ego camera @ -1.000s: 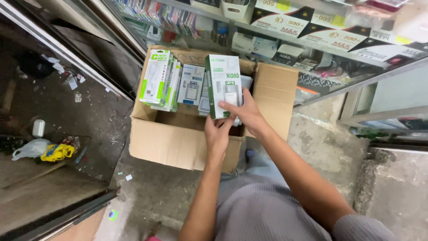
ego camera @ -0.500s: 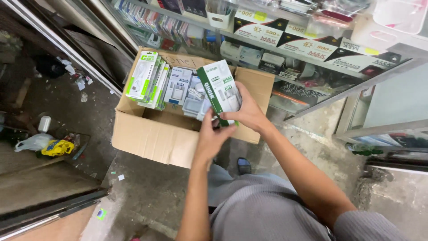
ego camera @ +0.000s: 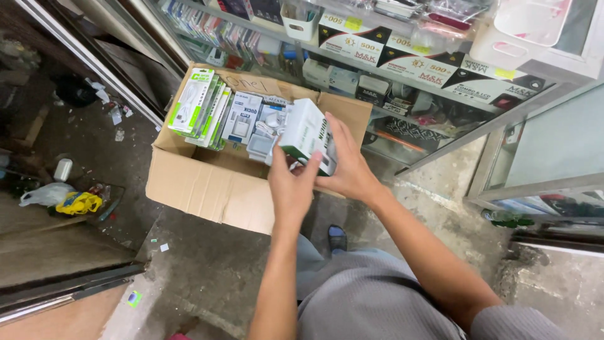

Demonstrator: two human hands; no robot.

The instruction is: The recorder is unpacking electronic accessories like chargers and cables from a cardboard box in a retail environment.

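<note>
A white and green packaged box (ego camera: pixel 306 135) is held over the near right part of an open cardboard carton (ego camera: pixel 201 182). My left hand (ego camera: pixel 290 186) grips its lower left side from below. My right hand (ego camera: pixel 347 165) wraps its right edge and back. The box is tilted, its green side facing right. Inside the carton stand several flat green and white packages (ego camera: pixel 198 107) at the left and white and blue charger boxes (ego camera: pixel 244 119) in the middle.
A glass display case (ego camera: pixel 440 75) with shelves of small boxed goods runs behind and right of the carton. Metal rails (ego camera: pixel 88 60) slant at the left. Litter and a yellow and white bag (ego camera: pixel 63 198) lie on the dirty concrete floor. My foot (ego camera: pixel 337 238) is below the carton.
The box in my hands has turned from upright and face-on to tilted sideways, and has come lower toward me. The view has shifted so the carton sits further left.
</note>
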